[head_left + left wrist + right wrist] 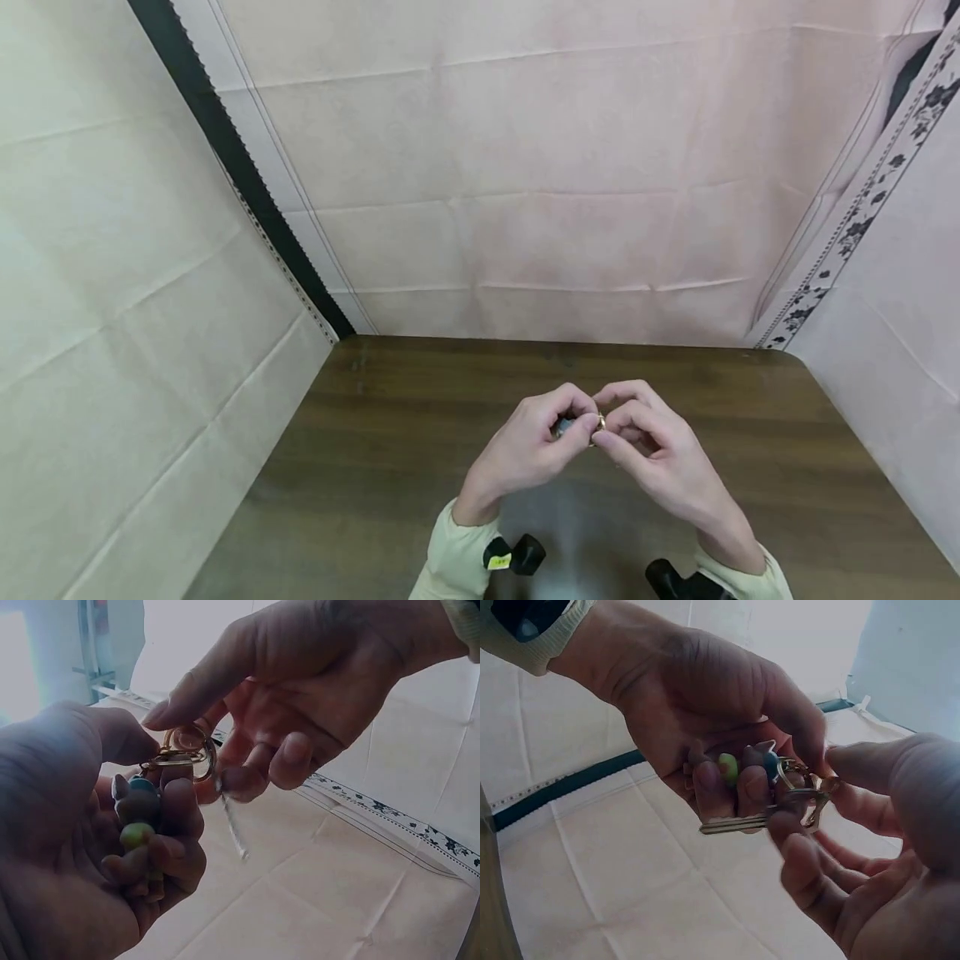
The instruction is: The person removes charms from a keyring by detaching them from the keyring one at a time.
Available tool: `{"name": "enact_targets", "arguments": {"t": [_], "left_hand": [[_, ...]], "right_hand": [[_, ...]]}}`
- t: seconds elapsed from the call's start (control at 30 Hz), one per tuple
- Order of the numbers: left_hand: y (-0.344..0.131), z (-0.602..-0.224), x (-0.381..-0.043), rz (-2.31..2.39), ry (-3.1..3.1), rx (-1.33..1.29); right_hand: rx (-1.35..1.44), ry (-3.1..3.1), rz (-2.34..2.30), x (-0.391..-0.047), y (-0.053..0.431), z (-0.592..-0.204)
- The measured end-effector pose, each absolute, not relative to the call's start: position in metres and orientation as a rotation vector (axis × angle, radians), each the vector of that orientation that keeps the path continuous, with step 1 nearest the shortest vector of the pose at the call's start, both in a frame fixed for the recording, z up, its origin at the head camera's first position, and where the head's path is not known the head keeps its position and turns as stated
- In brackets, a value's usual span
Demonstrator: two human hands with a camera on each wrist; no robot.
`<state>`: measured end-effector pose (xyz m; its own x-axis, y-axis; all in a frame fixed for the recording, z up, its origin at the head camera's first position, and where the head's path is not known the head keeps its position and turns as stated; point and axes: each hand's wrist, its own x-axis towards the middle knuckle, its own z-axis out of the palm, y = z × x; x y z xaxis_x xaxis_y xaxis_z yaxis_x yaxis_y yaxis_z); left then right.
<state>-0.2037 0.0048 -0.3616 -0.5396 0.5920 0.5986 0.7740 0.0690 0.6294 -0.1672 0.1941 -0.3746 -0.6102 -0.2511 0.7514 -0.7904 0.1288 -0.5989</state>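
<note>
Above the table, both hands meet over a keychain. My left hand (536,437) holds its small figurine charm (727,769), which has pointed ears and a bright green middle, with fingers curled round it and thumb at the gold metal hardware. My right hand (663,458) pinches the gold key ring (210,761) between thumb and fingers. From the ring a slim metal key (735,824) sticks out past the fingertips, its head partly hidden by them. In the head view the fingers cover most of the keychain.
A brown wooden table (360,475) lies under the hands. Pale cloth sheets (525,167) hang at the back and both sides, with a dark strip (247,175) at left and a floral border (855,225) at right. Black wrist cameras (527,554) sit on both wrists.
</note>
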Motion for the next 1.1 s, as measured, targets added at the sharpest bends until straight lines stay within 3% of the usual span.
{"name": "enact_targets", "arguments": {"t": [0.5,1.1], "left_hand": [[0.004,-0.36,-0.202,-1.381,-2.074,-1.409],[0.005,-0.356,-0.193,-1.181,-2.016,-1.391]], "right_hand": [[1.13,-1.8,1.671,-0.169,0.194,-0.375],[1.059,-1.814,1.604,-0.166,0.196,-0.373]]}}
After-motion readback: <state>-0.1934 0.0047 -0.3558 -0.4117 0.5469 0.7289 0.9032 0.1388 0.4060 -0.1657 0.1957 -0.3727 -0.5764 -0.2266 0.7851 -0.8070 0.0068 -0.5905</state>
